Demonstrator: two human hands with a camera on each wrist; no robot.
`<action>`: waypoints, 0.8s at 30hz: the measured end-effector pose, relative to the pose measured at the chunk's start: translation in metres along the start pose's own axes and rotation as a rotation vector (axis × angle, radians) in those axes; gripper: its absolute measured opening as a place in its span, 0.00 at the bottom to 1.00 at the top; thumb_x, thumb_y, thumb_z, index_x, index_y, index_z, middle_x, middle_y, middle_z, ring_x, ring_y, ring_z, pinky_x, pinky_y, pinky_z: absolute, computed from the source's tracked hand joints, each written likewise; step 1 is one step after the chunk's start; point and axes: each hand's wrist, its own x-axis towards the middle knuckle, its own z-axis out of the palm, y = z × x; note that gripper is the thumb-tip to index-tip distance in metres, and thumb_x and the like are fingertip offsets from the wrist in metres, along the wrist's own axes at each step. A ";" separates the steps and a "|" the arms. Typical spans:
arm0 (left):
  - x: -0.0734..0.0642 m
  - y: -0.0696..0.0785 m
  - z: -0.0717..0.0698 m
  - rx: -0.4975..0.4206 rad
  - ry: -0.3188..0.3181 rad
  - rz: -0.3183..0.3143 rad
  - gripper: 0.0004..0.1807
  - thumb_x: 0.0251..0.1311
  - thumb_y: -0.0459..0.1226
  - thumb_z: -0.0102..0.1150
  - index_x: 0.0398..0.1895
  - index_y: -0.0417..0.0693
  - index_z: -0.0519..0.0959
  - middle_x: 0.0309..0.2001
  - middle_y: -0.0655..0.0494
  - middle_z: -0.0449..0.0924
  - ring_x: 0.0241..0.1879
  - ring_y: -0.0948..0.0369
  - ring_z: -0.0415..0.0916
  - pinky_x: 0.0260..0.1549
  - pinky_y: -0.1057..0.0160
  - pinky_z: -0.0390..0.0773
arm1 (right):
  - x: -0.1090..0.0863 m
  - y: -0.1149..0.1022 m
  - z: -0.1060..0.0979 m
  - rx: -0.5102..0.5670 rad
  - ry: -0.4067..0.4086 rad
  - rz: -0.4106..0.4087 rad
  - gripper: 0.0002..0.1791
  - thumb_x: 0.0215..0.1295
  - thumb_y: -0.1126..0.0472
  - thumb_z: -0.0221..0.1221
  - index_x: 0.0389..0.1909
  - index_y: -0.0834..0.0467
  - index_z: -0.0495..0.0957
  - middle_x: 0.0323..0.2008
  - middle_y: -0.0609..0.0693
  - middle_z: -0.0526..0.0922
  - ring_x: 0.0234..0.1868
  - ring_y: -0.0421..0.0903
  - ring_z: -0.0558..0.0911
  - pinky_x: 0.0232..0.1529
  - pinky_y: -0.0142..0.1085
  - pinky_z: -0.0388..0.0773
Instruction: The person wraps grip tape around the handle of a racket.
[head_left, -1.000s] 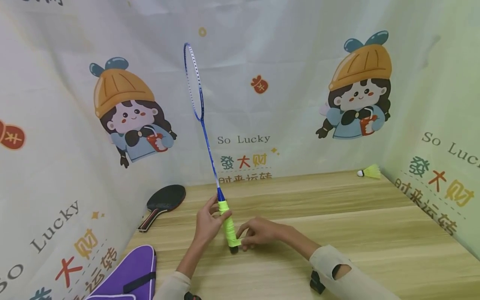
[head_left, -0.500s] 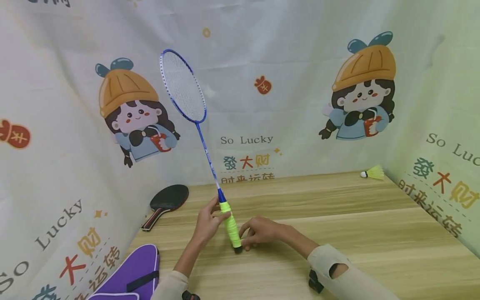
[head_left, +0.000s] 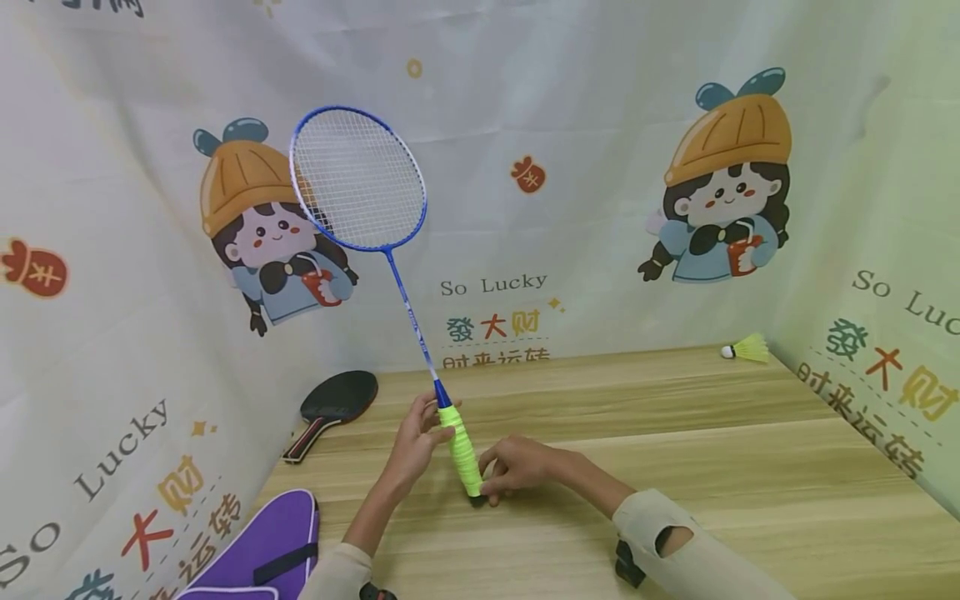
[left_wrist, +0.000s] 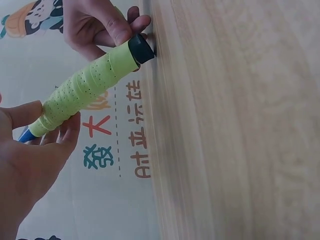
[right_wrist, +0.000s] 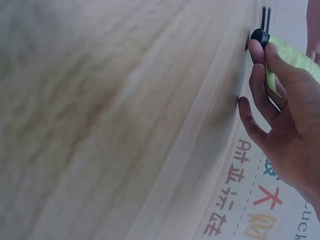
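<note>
A blue-and-white badminton racket [head_left: 409, 310] stands tilted, its strung head up and leaning left. Bright yellow-green grip tape [left_wrist: 82, 87] wraps its handle in overlapping turns, down to the black butt [left_wrist: 142, 49]. My left hand [head_left: 411, 442] holds the upper handle, thumb on one side and fingers on the other. At the lower end, my right hand [head_left: 525, 462] pinches the tape between thumb and index finger beside the butt. A loose tail of tape [right_wrist: 271, 82] hangs between its fingers in the right wrist view.
On the wooden table [head_left: 675, 433], a black table tennis bat [head_left: 339, 396] lies at the back left. A purple case [head_left: 262, 537] with a black strap is at the front left. A yellow shuttlecock [head_left: 747, 347] lies at the back right. Printed cloth [head_left: 585, 100] hangs around the table.
The racket has turned about its shaft, its head going from nearly edge-on to facing the camera. The tape flap seen by the butt earlier no longer shows in the head view. Both hands stay nearly in place.
</note>
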 end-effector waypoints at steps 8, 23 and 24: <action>-0.001 0.001 0.005 0.067 0.056 -0.054 0.37 0.62 0.28 0.62 0.76 0.39 0.64 0.63 0.38 0.76 0.60 0.43 0.78 0.58 0.45 0.78 | 0.000 -0.002 0.002 -0.071 0.024 -0.013 0.07 0.70 0.59 0.68 0.43 0.56 0.83 0.22 0.40 0.88 0.23 0.35 0.86 0.25 0.25 0.77; 0.000 0.001 0.016 0.223 0.162 0.025 0.36 0.56 0.29 0.76 0.68 0.42 0.72 0.59 0.40 0.83 0.48 0.47 0.85 0.49 0.46 0.83 | -0.003 0.007 0.001 -0.148 0.015 -0.119 0.09 0.73 0.62 0.65 0.49 0.61 0.84 0.30 0.41 0.90 0.27 0.28 0.83 0.28 0.23 0.76; 0.000 0.002 0.017 0.221 0.157 0.027 0.36 0.56 0.29 0.76 0.68 0.42 0.72 0.59 0.40 0.83 0.48 0.46 0.85 0.49 0.46 0.83 | -0.003 0.007 0.000 -0.147 0.009 -0.123 0.09 0.73 0.63 0.64 0.49 0.61 0.84 0.31 0.41 0.90 0.28 0.28 0.83 0.29 0.23 0.77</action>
